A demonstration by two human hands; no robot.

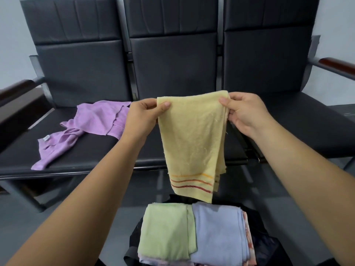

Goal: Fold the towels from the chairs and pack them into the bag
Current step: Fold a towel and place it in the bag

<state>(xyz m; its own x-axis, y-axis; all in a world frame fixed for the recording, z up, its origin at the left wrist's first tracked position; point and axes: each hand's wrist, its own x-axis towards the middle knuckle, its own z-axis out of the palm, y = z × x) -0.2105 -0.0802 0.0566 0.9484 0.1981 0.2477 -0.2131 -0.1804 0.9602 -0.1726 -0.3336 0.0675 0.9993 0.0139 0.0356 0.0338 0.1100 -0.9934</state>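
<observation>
Yellow towel [194, 139]: hangs in the middle of the frame, doubled lengthwise, its striped hem at the bottom just above the bag.
Left hand [143, 116]: pinches the towel's upper left corner, thumb on the near face and fingers behind.
Right hand [243, 112]: pinches the upper right corner the same way, gathering the layered edges.
Handling: the towel looks light, soft and limp; it drapes straight down with no stiffness, and loose threads show on the terry, so it is likely grippy rather than slippery. Nothing about it seems fragile.
Where to hold: the top corners serve best, since layers held together there should stay aligned; the hem could be brought up for the next fold.
Purple towel [86, 129]: lies crumpled and unfolded on the left chair seat [25, 150], at mid left of the frame.
Bag [265, 244]: dark, at lower centre, holding a folded green towel [165, 229] beside a folded blue towel [217, 229].
</observation>
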